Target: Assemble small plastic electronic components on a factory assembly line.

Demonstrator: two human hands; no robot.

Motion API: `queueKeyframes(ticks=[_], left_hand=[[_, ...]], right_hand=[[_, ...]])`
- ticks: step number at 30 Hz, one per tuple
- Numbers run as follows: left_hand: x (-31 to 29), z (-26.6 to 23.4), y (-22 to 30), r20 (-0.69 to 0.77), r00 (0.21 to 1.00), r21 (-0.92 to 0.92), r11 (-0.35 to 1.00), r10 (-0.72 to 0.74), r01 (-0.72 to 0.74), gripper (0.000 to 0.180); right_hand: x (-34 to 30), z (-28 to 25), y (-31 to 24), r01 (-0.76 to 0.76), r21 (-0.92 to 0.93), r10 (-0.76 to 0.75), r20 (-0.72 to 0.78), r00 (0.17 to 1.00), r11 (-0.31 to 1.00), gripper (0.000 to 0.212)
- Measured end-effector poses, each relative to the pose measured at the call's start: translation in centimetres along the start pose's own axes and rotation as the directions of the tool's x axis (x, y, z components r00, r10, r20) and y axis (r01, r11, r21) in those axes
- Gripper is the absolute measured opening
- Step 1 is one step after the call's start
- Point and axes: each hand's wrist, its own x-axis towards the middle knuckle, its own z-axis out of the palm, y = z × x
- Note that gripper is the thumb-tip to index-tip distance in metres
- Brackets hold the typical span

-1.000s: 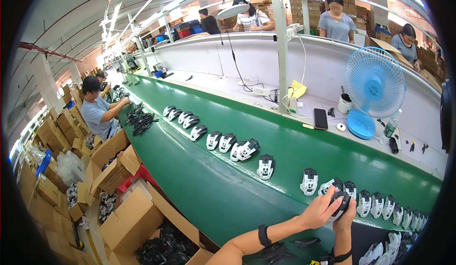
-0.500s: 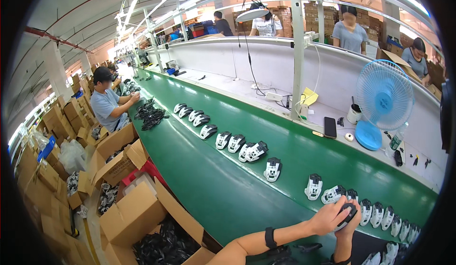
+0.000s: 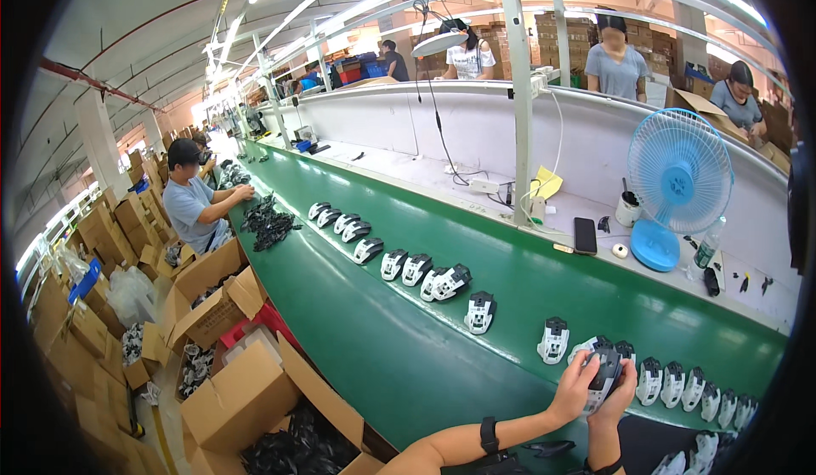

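Both of my hands hold one computer mouse [image 3: 603,371], with a dark top and light sides, above the near right part of the green belt. My left hand [image 3: 569,394] grips its left side, a black band round the wrist. Around the right side curl the fingers of my right hand [image 3: 617,400]. Just behind my hands another mouse [image 3: 586,349] lies partly hidden on the belt. A white and black mouse [image 3: 552,341] stands to their left, and a row of similar mice [image 3: 672,383] runs off to the right.
The green belt [image 3: 365,322] carries more mice and a pile of black parts [image 3: 270,222]. A co-worker [image 3: 191,199] sits at its far left. Cartons [image 3: 234,390] of parts stand at the left. A blue fan [image 3: 680,177], phone [image 3: 585,235] and bottle [image 3: 708,245] stand on the back ledge.
The mouse in my hands has turned, so more of its dark top and light side shows. My left fingers have shifted along its edge. The whole view has moved slightly.
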Motion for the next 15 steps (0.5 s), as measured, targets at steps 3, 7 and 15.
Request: queueKeyframes(ticks=[3,7,15], left_hand=[[0.1,0.0,-0.3,0.001,1.0,-0.048,0.999,-0.018,0.018,0.02],[0.3,0.2,-0.9,0.004,1.0,-0.119,0.993,-0.024,0.024,0.019],[2.4,-0.2,-2.4,-0.01,0.999,-0.072,0.997,0.036,-0.037,0.019]], right_hand=[[-0.6,0.6,-0.5,-0.024,0.0,0.024,-0.085,0.996,1.0,0.026],[-0.1,-0.6,0.0,0.017,-0.034,-0.019,-0.069,0.997,0.999,0.025],[1.9,-1.7,0.5,-0.116,-0.05,0.114,-0.042,0.993,0.992,0.027]])
